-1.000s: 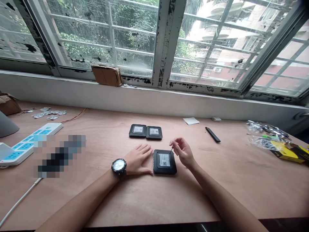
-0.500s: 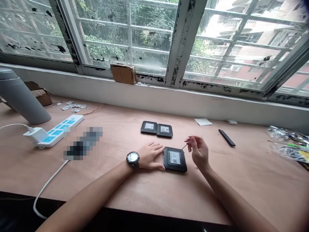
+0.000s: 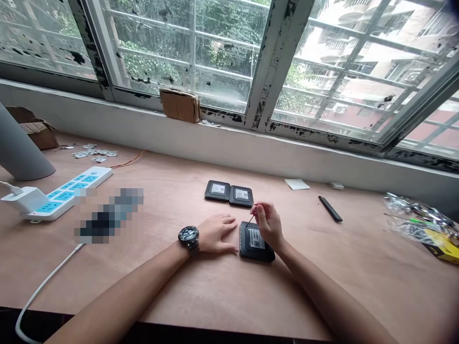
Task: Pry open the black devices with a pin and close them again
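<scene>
A flat, square black case [image 3: 255,241] with a white printed label lies on the table between my hands. My left hand [image 3: 216,234] rests flat with its fingers apart, just left of the case and close to its edge. My right hand [image 3: 268,223] is above the case's upper right part and hides it. Thumb and fingers there pinch a thin metal rod [image 3: 250,220], whose lower tip meets the case near its upper left corner. Farther back, two similar labelled black cases [image 3: 217,190] [image 3: 241,195] lie side by side.
A white power strip [image 3: 66,196] with a plugged-in charger, a grey cylinder [image 3: 23,145] and a blurred-out object [image 3: 109,217] are on the left. A black bar [image 3: 330,209], white paper [image 3: 297,184] and plastic bags [image 3: 416,227] lie to the right. A cardboard box [image 3: 180,105] sits on the sill.
My right hand has moved left over the case, taking the rod's tip from the upper right corner to the upper left. My left hand has come slightly away from the case. The view has shifted.
</scene>
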A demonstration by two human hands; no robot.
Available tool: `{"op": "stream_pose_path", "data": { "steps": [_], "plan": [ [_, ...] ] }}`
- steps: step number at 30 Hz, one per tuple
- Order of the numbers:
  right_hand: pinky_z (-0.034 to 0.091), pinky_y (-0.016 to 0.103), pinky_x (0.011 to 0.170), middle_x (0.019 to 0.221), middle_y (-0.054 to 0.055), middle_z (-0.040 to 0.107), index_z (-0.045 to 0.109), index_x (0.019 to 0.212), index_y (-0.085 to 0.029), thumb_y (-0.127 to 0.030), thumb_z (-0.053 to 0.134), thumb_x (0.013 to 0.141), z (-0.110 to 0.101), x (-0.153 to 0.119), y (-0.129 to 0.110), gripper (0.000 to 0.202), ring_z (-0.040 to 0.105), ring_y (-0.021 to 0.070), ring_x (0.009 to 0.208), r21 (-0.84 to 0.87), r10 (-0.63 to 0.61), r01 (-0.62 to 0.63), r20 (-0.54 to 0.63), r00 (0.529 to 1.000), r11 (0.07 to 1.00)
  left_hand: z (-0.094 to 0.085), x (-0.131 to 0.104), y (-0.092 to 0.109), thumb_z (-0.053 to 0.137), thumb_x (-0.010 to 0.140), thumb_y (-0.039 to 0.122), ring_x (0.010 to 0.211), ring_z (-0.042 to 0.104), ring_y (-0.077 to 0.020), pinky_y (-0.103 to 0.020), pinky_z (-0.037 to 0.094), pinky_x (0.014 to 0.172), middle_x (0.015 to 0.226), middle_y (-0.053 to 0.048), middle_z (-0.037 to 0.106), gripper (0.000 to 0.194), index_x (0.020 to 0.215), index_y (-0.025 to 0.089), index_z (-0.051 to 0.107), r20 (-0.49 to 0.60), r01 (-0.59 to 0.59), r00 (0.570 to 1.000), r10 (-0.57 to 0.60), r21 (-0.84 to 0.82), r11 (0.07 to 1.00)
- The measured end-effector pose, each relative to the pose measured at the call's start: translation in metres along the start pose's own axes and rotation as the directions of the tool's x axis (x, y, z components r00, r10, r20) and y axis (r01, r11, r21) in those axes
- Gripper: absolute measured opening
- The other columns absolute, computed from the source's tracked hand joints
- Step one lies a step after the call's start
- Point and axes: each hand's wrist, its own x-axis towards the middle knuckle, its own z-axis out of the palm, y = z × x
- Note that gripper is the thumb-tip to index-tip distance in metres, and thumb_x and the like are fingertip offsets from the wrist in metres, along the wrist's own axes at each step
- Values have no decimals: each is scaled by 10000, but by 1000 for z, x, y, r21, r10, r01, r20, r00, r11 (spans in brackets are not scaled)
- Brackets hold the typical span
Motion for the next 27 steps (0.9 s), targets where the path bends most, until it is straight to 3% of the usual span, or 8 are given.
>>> {"op": "stream_pose_path", "data": {
  "steps": [6,8,12,14,18,20,24,27],
  "plan": [
    [515,322,692,1003,56,632,651,1064,-246,-423,496,1039,-3,-1,-8,236,603,165,760,-88,19,-14,61,998,996,-1,-1,0,596,856,774,1362,510,-378,-501,375,1153,1475,-178,549,811,1389,163,595,11,9,1000,-8,-15,1000],
    [504,315,665,998,55,615,670,1159,-249,-447,478,1040,-4,2,-13,301,574,155,718,-59,74,-69,83,994,996,-2,-2,0,600,853,775,1364,508,-380,-507,372,1156,1474,-176,551,813,1395,169,593,4,12,1000,-12,-37,999],
    [445,290,545,805,3,608,489,1427,-253,-533,385,1052,-6,8,-18,480,432,128,532,135,205,-230,178,962,964,-2,-1,0,610,859,756,1365,506,-384,-526,369,1157,1484,-170,542,789,1404,185,589,6,3,1000,-2,-56,998],
    [456,292,561,779,-2,629,532,1341,-246,-588,443,1019,-6,8,-18,478,447,126,532,168,201,-239,213,956,956,-3,0,0,617,865,742,1363,507,-386,-533,371,1155,1482,-174,543,780,1408,182,587,17,5,1000,-5,-49,999],
    [456,281,531,848,31,701,641,966,-232,-565,637,931,-4,7,-19,335,496,125,551,96,199,-223,211,957,970,-6,1,1,609,889,717,1359,517,-371,-505,393,1145,1479,-179,546,739,1379,163,610,38,22,999,-20,-47,999],
    [485,293,540,906,49,723,660,971,-229,-540,592,966,-9,8,-19,319,520,128,548,54,171,-181,152,974,982,-8,1,1,606,900,704,1352,528,-358,-486,408,1136,1472,-165,556,705,1362,172,622,40,32,999,-30,-56,998],
    [522,302,569,934,59,736,662,1113,-234,-476,531,1019,-50,12,-8,290,592,146,584,-155,-18,14,-20,1000,988,-8,1,0,601,901,710,1338,543,-354,-476,434,1115,1451,-157,577,701,1360,181,620,38,40,999,-38,-46,998],
    [502,284,594,964,64,751,712,1112,-252,-460,569,1007,-98,8,10,273,647,164,667,-554,-112,165,128,985,816,-6,1,-1,630,878,715,1330,548,-364,-483,448,1100,1434,-159,590,721,1367,185,613,24,40,999,-38,-57,998]
  ]
}}
